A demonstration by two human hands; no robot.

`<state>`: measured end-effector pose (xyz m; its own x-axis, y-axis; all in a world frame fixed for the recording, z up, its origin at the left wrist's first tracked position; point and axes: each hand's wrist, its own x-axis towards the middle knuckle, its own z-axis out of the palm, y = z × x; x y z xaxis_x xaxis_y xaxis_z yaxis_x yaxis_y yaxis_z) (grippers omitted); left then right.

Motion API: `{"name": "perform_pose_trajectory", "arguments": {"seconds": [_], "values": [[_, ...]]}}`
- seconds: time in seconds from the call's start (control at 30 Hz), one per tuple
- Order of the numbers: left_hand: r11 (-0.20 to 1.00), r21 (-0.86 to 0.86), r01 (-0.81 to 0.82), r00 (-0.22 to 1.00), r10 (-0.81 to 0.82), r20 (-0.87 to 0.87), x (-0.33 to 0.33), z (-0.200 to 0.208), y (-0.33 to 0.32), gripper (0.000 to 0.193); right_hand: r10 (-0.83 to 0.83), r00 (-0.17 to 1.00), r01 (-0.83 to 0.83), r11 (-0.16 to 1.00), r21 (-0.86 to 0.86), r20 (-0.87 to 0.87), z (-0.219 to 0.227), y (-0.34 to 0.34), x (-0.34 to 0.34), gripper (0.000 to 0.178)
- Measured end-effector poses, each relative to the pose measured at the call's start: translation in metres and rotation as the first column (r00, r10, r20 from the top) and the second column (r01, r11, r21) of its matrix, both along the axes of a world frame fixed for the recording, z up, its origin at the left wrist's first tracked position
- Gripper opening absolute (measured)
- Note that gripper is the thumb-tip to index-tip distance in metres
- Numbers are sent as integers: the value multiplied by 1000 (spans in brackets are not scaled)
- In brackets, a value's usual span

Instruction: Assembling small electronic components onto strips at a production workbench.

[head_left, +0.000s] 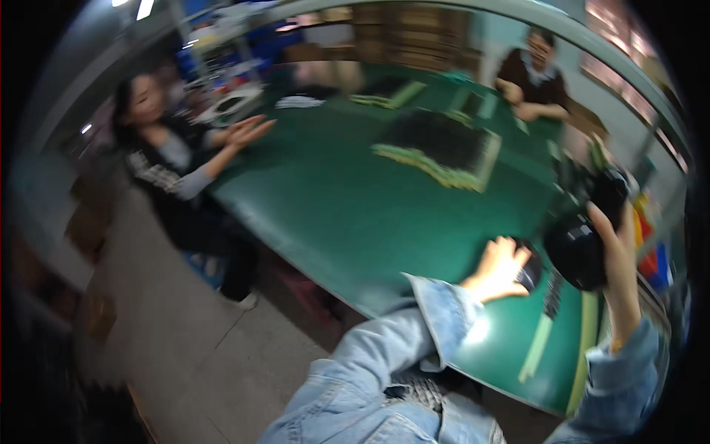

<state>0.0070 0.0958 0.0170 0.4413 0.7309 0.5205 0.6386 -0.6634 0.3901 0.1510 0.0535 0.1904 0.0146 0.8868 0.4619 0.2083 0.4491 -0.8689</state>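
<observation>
At the right side of the green table, my right hand (620,240) is raised with its fingers wrapped round a glossy black rounded object (580,250). A second black part (611,194) rises beside the thumb; whether the two are one piece I cannot tell. My left hand (499,270) is low at the tabletop, its fingers bent over the edge of a dark, shiny round object (528,265). Motion blur hides the finer detail of both objects. A light green strip with a black section (546,314) lies just below them on the table.
On the green table (333,200) lie a large stack of black pieces with green edges (444,146) and smaller stacks (390,92) beyond. One person (170,159) sits at the left with hands raised; another (536,78) works at the far right. A pale rail (444,13) spans overhead.
</observation>
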Motion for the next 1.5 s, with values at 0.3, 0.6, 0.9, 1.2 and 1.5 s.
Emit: {"name": "perform_pose_trajectory", "arguments": {"seconds": [0.3, 0.6, 0.9, 1.2, 1.5], "values": [[983, -183, 8, 1000, -7, 4, 0, -23, 8, 80, -39, 997, 45, 995, -89, 68, 3, 4, 0, 47], [994, -110, 15, 996, -4, 93, 0, -33, 7, 80, 107, 952, -122, 992, 33, 287, -3, 7, 73, 59], [989, -7, 150, 974, -147, 171, 13, 3, -19, 39, 200, 715, 165, 883, -440, 670, 35, -147, 95, 64], [779, -125, 614, 789, -604, 111, 57, 23, -92, 36, -306, 482, 768, 599, -228, 821, -46, -279, 169, 50], [563, -193, 804, 594, -781, 193, 139, 36, -126, 38, -486, 337, 869, 490, -68, 806, -108, -277, 164, 60]]}}
